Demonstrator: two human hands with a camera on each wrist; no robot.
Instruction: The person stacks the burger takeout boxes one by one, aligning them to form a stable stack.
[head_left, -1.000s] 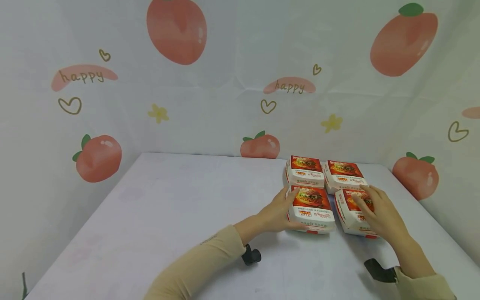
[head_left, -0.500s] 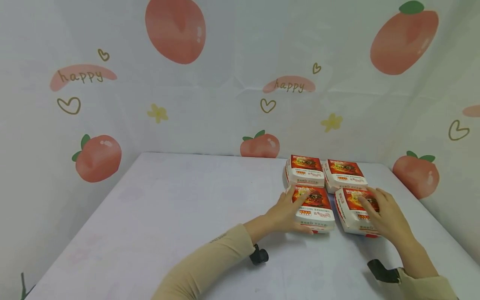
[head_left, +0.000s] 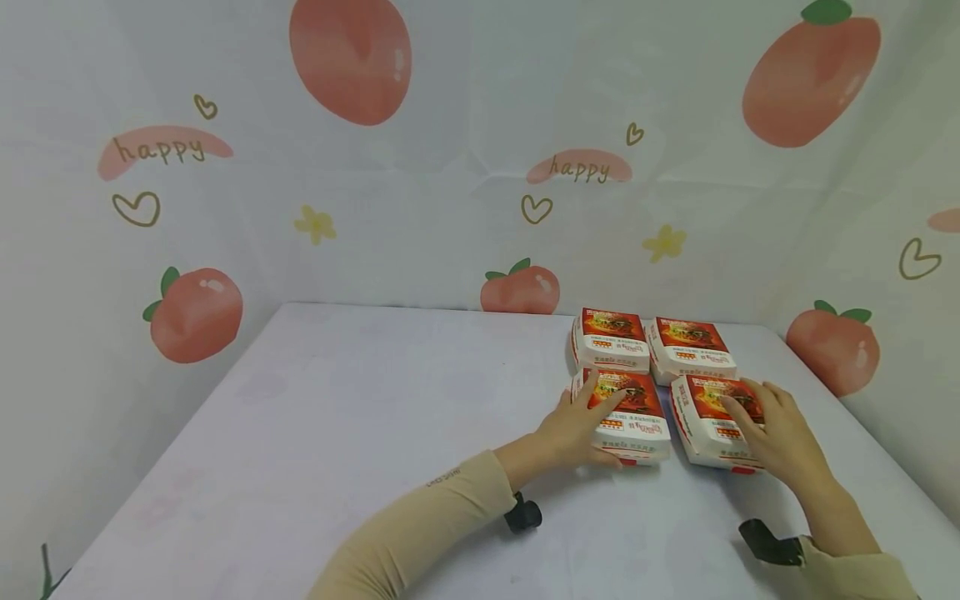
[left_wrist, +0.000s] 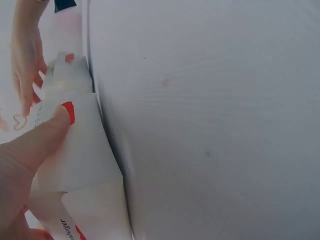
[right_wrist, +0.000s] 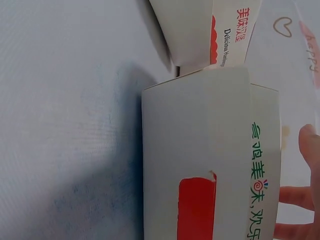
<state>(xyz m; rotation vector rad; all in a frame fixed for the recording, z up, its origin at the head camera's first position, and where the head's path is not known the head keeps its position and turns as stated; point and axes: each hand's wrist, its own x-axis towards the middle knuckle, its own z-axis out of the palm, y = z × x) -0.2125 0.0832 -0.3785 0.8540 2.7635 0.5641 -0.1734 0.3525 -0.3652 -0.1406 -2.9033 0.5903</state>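
Note:
Nearest the person on the right of the table are two white-and-red paper burger boxes. Splayed over the near corner of the front left burger box (head_left: pixel 632 437) is my left hand (head_left: pixel 566 429). Its fingers lie along the left side and over the lid, while the thumb (left_wrist: pixel 55 135) touches the front face beside a red tab. My right hand (head_left: pixel 783 433) rests on the right part of the front right burger box (head_left: pixel 712 442), thumb over the printed lid. Some of its other fingers reach down the right side, out of sight in the head view.
Directly behind stand two matching boxes, a back left box (head_left: pixel 611 337) and a back right box (head_left: pixel 688 346), so all form a tight block. The white table (head_left: pixel 337 433) meets a fruit-printed backdrop (head_left: pixel 427 225) along its far edge.
My left hand has slid to the right, bringing its fingers further over the front left box's lid. My right hand has shifted slightly to the right. The boxes stay in place.

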